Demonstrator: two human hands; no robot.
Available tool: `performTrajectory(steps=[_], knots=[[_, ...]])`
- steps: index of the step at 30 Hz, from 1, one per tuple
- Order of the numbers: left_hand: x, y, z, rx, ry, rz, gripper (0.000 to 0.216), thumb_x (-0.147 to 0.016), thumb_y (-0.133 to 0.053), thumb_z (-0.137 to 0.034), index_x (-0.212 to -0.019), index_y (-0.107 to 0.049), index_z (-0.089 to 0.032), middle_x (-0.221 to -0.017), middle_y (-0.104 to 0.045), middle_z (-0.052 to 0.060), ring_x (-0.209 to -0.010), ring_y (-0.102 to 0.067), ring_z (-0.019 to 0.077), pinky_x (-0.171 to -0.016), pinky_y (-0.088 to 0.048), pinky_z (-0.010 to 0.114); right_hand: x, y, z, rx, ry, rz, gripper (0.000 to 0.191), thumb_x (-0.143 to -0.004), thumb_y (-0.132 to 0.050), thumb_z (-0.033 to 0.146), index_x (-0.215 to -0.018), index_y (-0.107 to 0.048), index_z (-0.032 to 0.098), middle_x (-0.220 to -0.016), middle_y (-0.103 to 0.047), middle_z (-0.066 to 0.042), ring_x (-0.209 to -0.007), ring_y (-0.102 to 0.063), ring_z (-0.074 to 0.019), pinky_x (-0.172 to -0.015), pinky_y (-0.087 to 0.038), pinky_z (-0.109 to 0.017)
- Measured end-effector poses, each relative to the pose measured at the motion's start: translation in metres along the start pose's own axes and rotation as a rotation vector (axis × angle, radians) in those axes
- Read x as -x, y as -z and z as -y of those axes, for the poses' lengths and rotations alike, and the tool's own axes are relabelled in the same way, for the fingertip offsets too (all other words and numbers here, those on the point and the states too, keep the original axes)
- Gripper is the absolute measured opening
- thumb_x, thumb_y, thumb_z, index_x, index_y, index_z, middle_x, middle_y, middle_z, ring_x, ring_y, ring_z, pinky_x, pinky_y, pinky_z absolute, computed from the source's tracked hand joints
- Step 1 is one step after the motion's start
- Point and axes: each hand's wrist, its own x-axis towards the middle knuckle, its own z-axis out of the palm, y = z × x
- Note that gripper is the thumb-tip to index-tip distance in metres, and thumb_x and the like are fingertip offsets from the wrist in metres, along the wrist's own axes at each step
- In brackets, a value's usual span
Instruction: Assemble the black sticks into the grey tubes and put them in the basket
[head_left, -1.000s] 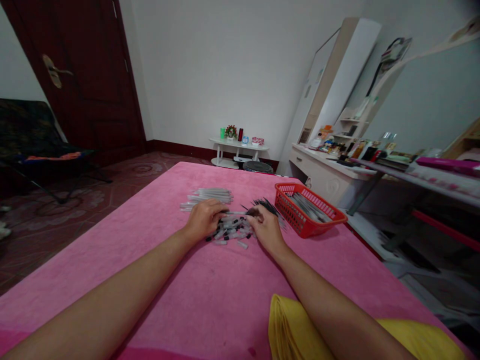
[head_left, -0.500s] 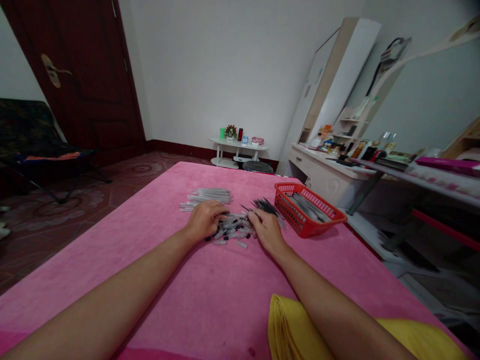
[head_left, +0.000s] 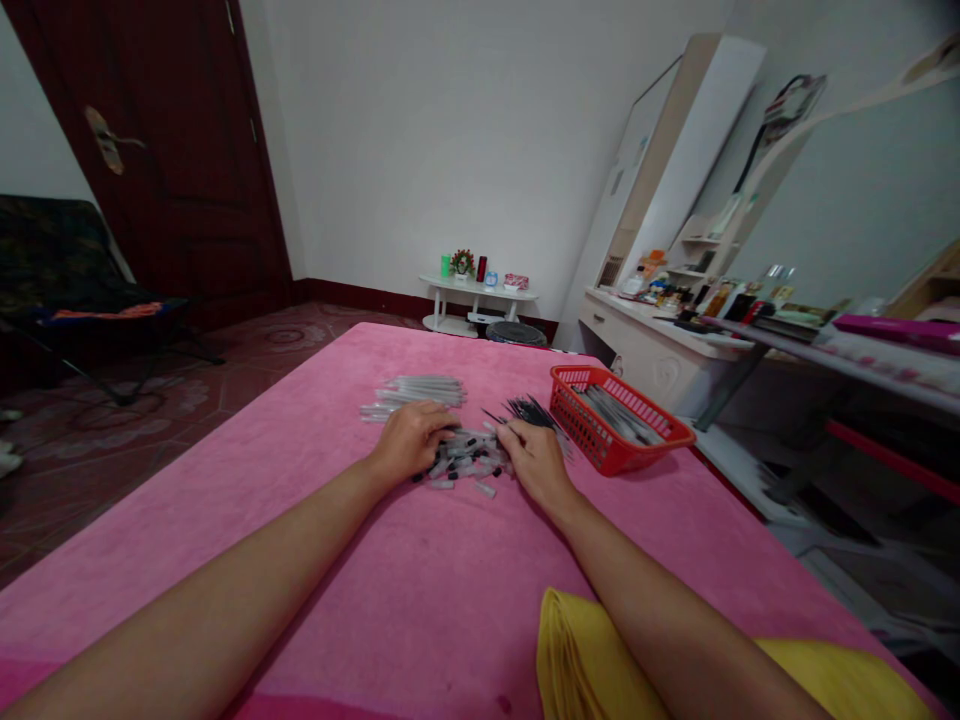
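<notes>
- Probably the likeliest slip is a scatter: the heap of small caps (head_left: pixel 469 466), lying left of the red basket (head_left: pixel 607 445), is loose, so a sideways brush from either hand could spread pieces over the pink cloth (head_left: pixel 420 580).
- The right hand (head_left: pixel 534 455), just left of the basket, is close to thin dark-tipped rods (head_left: pixel 532 408) fanned beside that basket; a knuckle catching their ends might skew them or mix them into the heap.
- The left hand (head_left: pixel 409 440), farther left of the basket, is near the row of pale tubes (head_left: pixel 426 386); a nudge there could set round ones rolling.
- As for fingers, the left hand's are curled in narrow, and the right's thumb and fingertips are drawn close together; whether either pinches a piece I cannot tell, as the tips are partly hidden.
- The caps look short and smooth, mostly clear or whitish with some black, jumbled at all angles. Two pale ones lie at the heap's edge, nearer the person than the basket.
</notes>
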Motion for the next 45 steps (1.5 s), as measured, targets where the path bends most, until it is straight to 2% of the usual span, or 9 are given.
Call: performTrajectory(steps=[6,10,15,20,29,33,38,42,45], knots=[[0.0007,-0.0003,0.0019,0.003,0.015,-0.003,0.017,-0.081,-0.058,-0.017,-0.094,-0.070,-0.019,-0.084,-0.068,0.006,-0.080,-0.061,0.0185,-0.075,-0.046,0.029,-0.0008,0.0011,-0.0014,-0.021,0.030,-0.012,0.023,-0.085,-0.052,0.036,-0.076,-0.062,0.018,-0.063,-0.058,0.002,-0.058,-0.050,-0.0121,-0.056,-0.032,-0.022],[0.0004,-0.0005,0.0020,-0.003,-0.006,-0.001,0.015,-0.082,-0.058,-0.019,-0.091,-0.070,-0.018,-0.082,-0.067,0.006,-0.079,-0.060,0.0189,-0.073,-0.046,0.029,-0.0003,0.0011,0.0000,-0.005,0.006,0.038,0.040,-0.090,-0.040,0.041,-0.062,-0.056,0.018,-0.053,-0.052,0.002,-0.053,-0.047,-0.0124,-0.054,-0.031,-0.022],[-0.0003,0.0007,0.0004,0.005,-0.021,0.003,0.015,-0.083,-0.057,-0.019,-0.090,-0.070,-0.018,-0.082,-0.067,0.006,-0.079,-0.061,0.0188,-0.072,-0.046,0.029,-0.0003,0.0017,0.0027,-0.029,0.016,0.012,0.021,-0.084,-0.051,0.035,-0.076,-0.061,0.018,-0.065,-0.060,0.001,-0.060,-0.052,-0.0130,-0.056,-0.032,-0.021],[-0.0004,0.0006,0.0008,0.020,-0.022,0.006,0.015,-0.083,-0.057,-0.018,-0.089,-0.070,-0.018,-0.083,-0.067,0.007,-0.080,-0.061,0.0188,-0.074,-0.046,0.029,-0.0005,0.0031,0.0023,0.008,-0.012,-0.009,0.040,-0.090,-0.041,0.042,-0.061,-0.055,0.018,-0.052,-0.051,0.002,-0.053,-0.047,-0.0124,-0.052,-0.029,-0.022],[0.0007,0.0030,0.0050,0.061,0.119,-0.026,0.020,-0.081,-0.056,-0.013,-0.094,-0.071,-0.018,-0.086,-0.069,0.006,-0.080,-0.062,0.0175,-0.073,-0.047,0.029,0.0013,-0.0016,0.0055,0.040,0.011,0.019,0.014,-0.078,-0.060,0.032,-0.083,-0.065,0.019,-0.070,-0.063,0.000,-0.058,-0.050,-0.0122,-0.055,-0.032,-0.022],[0.0012,0.0022,0.0054,0.036,0.077,-0.009,0.020,-0.080,-0.058,-0.013,-0.095,-0.070,-0.018,-0.085,-0.068,0.006,-0.080,-0.062,0.0176,-0.073,-0.047,0.029,0.0008,-0.0017,0.0057,0.016,-0.023,-0.035,0.023,-0.079,-0.058,0.029,-0.100,-0.062,0.019,-0.079,-0.066,-0.001,-0.059,-0.052,-0.0125,-0.057,-0.034,-0.022],[0.0006,0.0017,0.0032,0.006,0.003,0.001,0.018,-0.082,-0.058,-0.016,-0.094,-0.070,-0.018,-0.082,-0.067,0.007,-0.079,-0.061,0.0174,-0.073,-0.047,0.029,0.0008,0.0002,0.0054,0.027,0.036,-0.030,0.013,-0.082,-0.055,0.029,-0.083,-0.065,0.020,-0.073,-0.065,-0.001,-0.064,-0.054,-0.0139,-0.060,-0.035,-0.023],[0.0000,0.0041,0.0036,-0.029,-0.026,0.002,0.018,-0.082,-0.057,-0.016,-0.095,-0.070,-0.017,-0.085,-0.067,0.008,-0.079,-0.061,0.0180,-0.073,-0.048,0.030,0.0018,-0.0008,0.0031,0.027,-0.010,0.015,0.029,-0.086,-0.048,0.036,-0.069,-0.063,0.018,-0.056,-0.057,0.001,-0.055,-0.051,-0.0132,-0.056,-0.033,-0.022],[0.0000,0.0060,0.0058,-0.060,-0.041,-0.006,0.018,-0.083,-0.056,-0.016,-0.094,-0.070,-0.017,-0.085,-0.067,0.008,-0.080,-0.060,0.0184,-0.073,-0.048,0.031,0.0007,-0.0027,0.0016,0.006,-0.032,0.027,0.033,-0.088,-0.045,0.038,-0.068,-0.062,0.017,-0.055,-0.056,0.001,-0.054,-0.050,-0.0129,-0.053,-0.032,-0.022]])
